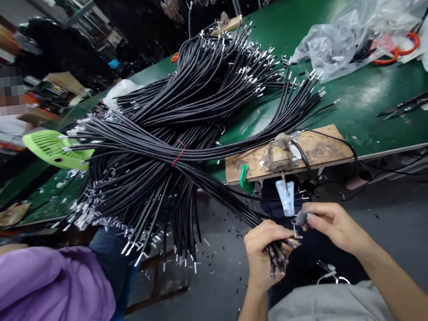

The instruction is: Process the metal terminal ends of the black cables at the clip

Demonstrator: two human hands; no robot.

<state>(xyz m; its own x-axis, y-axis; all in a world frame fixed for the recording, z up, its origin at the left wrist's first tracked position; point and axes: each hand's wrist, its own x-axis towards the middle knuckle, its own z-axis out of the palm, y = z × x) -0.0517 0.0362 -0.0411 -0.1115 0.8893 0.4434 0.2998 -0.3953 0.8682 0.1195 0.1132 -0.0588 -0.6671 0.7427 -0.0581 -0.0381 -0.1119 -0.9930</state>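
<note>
Left hand (265,252) is clamped around a bundle of thin black cables (279,258). Right hand (331,224), close beside it, pinches a small grey piece (301,218), possibly a fitting.

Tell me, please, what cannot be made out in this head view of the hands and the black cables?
- Left hand: closed on a bunch of black cables; the fingers hide how many.
- Right hand: pinches a small grey piece, too small to identify.
- Wooden block at the table edge: the taped fixture on it is blurred.
- Plastic bag: crumpled film hides its contents, except for something orange.
- Purple sleeve: cut off by the left edge.
</note>
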